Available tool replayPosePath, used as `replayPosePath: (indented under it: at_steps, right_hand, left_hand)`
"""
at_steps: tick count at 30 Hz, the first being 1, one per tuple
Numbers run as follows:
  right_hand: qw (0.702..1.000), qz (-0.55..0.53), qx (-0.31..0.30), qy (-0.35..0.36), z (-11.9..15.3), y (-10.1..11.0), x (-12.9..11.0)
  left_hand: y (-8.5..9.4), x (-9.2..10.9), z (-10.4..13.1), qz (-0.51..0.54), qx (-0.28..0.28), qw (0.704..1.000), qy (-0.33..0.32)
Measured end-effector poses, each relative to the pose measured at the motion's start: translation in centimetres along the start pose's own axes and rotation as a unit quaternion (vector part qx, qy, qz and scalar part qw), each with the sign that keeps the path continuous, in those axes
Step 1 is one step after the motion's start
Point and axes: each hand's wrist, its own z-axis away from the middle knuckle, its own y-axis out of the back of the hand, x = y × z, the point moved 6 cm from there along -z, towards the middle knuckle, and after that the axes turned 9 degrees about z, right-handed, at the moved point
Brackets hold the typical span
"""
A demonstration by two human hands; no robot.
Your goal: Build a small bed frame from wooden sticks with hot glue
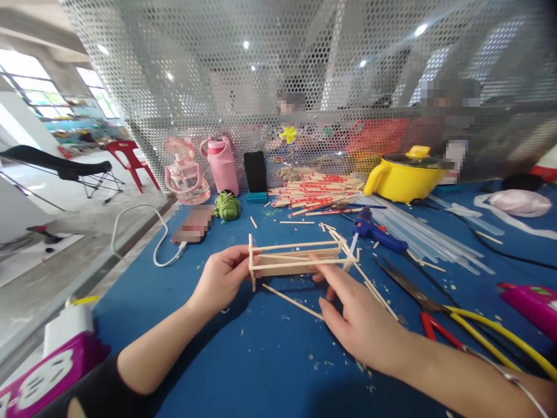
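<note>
A small box-shaped frame of thin wooden sticks (282,265), with a flat wooden base, is held just above the blue table. My left hand (220,278) pinches its left end between thumb and fingers, beside an upright corner stick. At the front right of the frame, my right hand (361,316) rests its fingertips against the lower long side, its thumb spread away and not gripping. A loose stick (291,300) lies on the table below the frame, its right end near my right thumb. More sticks (376,293) lie by the frame's right end, partly hidden behind it.
A blue glue gun (380,232), clear glue sticks (430,235) and scissors (413,290) lie to the right. Behind are piled sticks (313,191), a yellow pot (407,180), green yarn (227,206), a phone (255,171) and pink bottles (223,165), before a perforated metal screen (195,69).
</note>
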Motion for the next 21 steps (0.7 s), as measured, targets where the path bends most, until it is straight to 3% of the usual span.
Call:
replayPosePath:
  at_steps: [8, 15, 21]
  right_hand:
    - [0.985, -0.154, -0.041, -0.061, -0.1, -0.6, 0.8]
    - [0.933, -0.323, -0.093, -0.131, 0.2, -1.6, 1.6]
    - [0.887, -0.430, -0.088, -0.142, -0.5, -1.5, 1.4]
  left_hand:
    - [-0.2, -0.2, -0.1, 0.007, -0.020, 1.000, -0.008]
    - [-0.3, -0.2, 0.0, 0.014, -0.028, 0.999, -0.014]
    - [-0.2, -0.1, -0.1, -0.003, -0.019, 1.000, -0.018]
